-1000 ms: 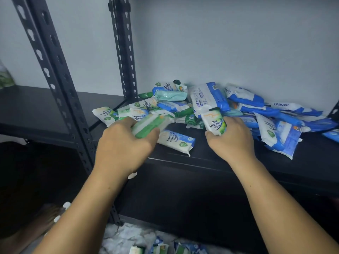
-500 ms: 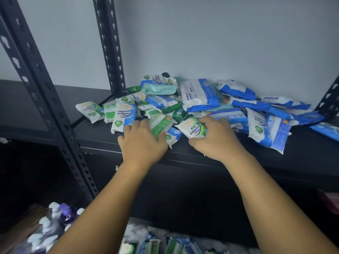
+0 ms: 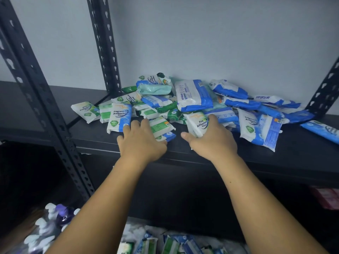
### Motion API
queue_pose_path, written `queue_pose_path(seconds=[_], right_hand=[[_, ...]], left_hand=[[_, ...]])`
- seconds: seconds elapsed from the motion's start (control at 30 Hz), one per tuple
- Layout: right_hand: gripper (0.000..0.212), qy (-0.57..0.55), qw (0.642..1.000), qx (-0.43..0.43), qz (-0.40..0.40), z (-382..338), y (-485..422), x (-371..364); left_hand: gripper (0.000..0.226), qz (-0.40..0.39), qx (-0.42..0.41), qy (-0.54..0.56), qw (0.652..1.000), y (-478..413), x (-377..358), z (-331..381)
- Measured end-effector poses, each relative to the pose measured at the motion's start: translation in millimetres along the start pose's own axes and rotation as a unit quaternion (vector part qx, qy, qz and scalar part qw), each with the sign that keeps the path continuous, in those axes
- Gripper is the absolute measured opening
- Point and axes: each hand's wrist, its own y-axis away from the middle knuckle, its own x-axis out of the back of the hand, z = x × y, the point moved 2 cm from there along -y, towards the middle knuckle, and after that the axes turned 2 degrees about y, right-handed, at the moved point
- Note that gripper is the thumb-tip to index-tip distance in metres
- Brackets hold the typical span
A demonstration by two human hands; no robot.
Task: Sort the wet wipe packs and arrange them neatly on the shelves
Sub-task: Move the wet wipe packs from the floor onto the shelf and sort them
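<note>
A jumbled pile of wet wipe packs, green-and-white on the left and blue-and-white on the right, lies on the black shelf against the wall. My left hand lies over a green-and-white pack, holding it between fingers and thumb on top of a small blue-and-white pack near the shelf's front edge. My right hand grips a white Pine Antibacterial pack, its lower end down at the shelf. A Fragrance Free pack lies just left of my left hand.
Black perforated uprights stand at the front left, back left and back right. More wipe packs lie on a lower level. Purple bottles with white pumps stand at the lower left. A pink pack shows under the shelf's right end.
Both hands came down toward the shelf. The left hand's green pack, held up a second ago, now lies on the blue-and-white pack. The right hand's Pine pack dropped to shelf level.
</note>
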Motion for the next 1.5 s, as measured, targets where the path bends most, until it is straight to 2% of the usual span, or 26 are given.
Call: queue_pose_path(seconds=[0.1, 0.23, 0.3, 0.4, 0.47, 0.6, 0.7, 0.77, 0.83, 0.97, 1.03, 1.1, 1.23, 1.3, 1.37, 1.4, 1.5], right_hand=[[0.080, 0.021, 0.999, 0.017, -0.040, 4, -2, 6], [0.083, 0.046, 0.992, 0.034, -0.115, 9, -6, 20], [0.078, 0.044, 0.992, 0.032, -0.113, 9, -6, 23], [0.069, 0.050, 0.995, 0.015, -0.083, 7, -8, 23], [0.057, 0.087, 0.992, 0.005, -0.090, 5, -8, 21], [0.046, 0.124, 0.984, 0.013, -0.130, 4, -7, 24], [0.034, 0.144, 0.979, 0.036, -0.142, 5, -6, 30], [0.030, 0.138, 0.979, 0.040, -0.143, 6, -5, 30], [0.031, 0.124, 0.982, 0.034, -0.138, 6, -5, 28], [0.037, 0.106, 0.987, 0.015, -0.121, 6, -8, 26], [0.035, 0.102, 0.990, 0.012, -0.100, 6, -7, 23], [0.034, 0.101, 0.992, 0.017, -0.075, 5, -6, 19], [0.054, 0.127, 0.989, 0.025, -0.068, 3, -5, 12], [0.050, 0.130, 0.989, 0.031, -0.065, 4, -6, 11], [0.042, 0.128, 0.989, 0.040, -0.064, 5, -8, 11], [0.040, 0.126, 0.989, 0.047, -0.066, 6, -8, 11], [0.038, 0.120, 0.988, 0.065, -0.072, 6, -2, 13]], left_hand=[[0.074, -0.034, -0.017, 0.013, 0.999, -5, 9, -8], [0.079, -0.060, -0.016, 0.016, 0.998, -4, 15, -13], [0.077, -0.046, -0.001, 0.013, 0.999, -3, 14, -8], [0.091, -0.025, 0.029, -0.031, 0.999, -5, 10, -2], [0.092, -0.019, 0.035, -0.047, 0.998, -7, 8, -3], [0.062, -0.065, -0.016, -0.020, 0.998, -14, 17, -9], [0.077, -0.138, -0.045, -0.041, 0.989, -13, 30, -14], [0.086, -0.148, -0.044, -0.029, 0.988, -13, 29, -16], [0.084, -0.115, -0.035, 0.003, 0.993, -15, 25, -16], [0.074, 0.023, 0.007, 0.054, 0.998, -19, 21, -11], [0.080, 0.058, 0.020, 0.035, 0.997, -20, 19, -5], [0.090, 0.033, 0.044, 0.010, 0.998, -20, 11, 2], [0.121, -0.009, 0.071, -0.049, 0.996, -18, 0, 10], [0.126, -0.021, 0.067, -0.056, 0.996, -21, 2, 10], [0.118, -0.062, 0.061, -0.057, 0.995, -25, 9, 6], [0.105, -0.085, 0.054, -0.057, 0.993, -27, 13, 3], [0.039, -0.120, 0.012, -0.087, 0.989, -22, 27, -5]])
